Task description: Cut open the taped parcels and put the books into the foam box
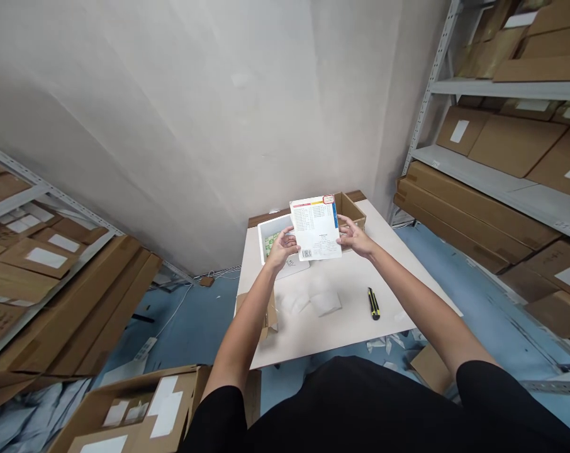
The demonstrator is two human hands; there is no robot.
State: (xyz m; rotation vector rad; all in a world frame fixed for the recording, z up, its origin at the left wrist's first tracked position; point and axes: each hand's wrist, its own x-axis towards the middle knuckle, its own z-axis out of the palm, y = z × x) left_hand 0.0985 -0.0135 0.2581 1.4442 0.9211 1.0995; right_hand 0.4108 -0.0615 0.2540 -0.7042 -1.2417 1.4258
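Between my two hands a white book (316, 236) is held upright over the table. Its facing side has printed lines, coloured bars along the top, a blue strip at the right and a barcode low on the left. My left hand (282, 247) grips the left edge, thumb in front. My right hand (355, 236) pinches the right edge. Behind the book, partly hidden, stand a white bin (261, 234) with green-and-white items inside and an open cardboard box (353, 209). A black and yellow utility knife (373, 304) lies on the tabletop, apart from both hands.
Crumpled white wrapping (326, 303) and a cardboard piece (270, 314) lie on the white table (308, 343). Shelves of cartons flank me, on the left (46, 258) and right (516, 145). A large open carton (94, 402) stands at lower left, with paper scraps (386, 343) on the floor.
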